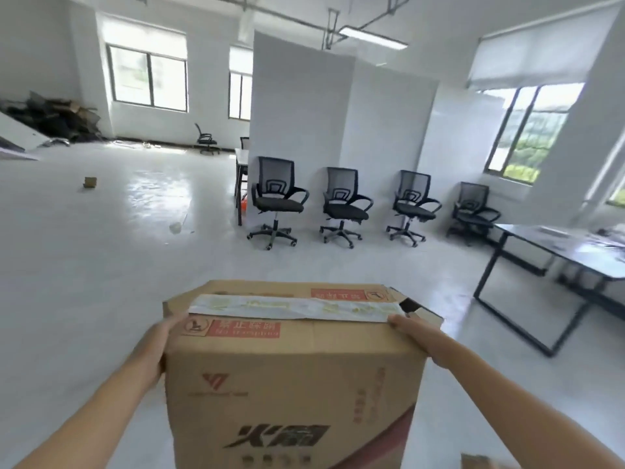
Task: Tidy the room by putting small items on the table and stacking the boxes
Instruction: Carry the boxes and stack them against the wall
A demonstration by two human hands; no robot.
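- A large brown cardboard box [294,367], printed in red and taped pale across its lid, sits between both hands close in front of the person; its bottom is out of view
- The left hand [159,340] presses the box's left side with its thumb over the top edge; its fingers are hidden behind the cardboard, so I cannot tell whether they curl
- The right hand [417,336] lies along the top right edge, fingers stretched flat and pressing, hooked round nothing
- The hold seems to rest on side pressure near the top, so the box may slide down or tip if the squeeze eases
- The torn far right corner of the lid could buckle
- The box hides the floor ahead; a brown cardboard piece [480,462] low on the right could trip the person
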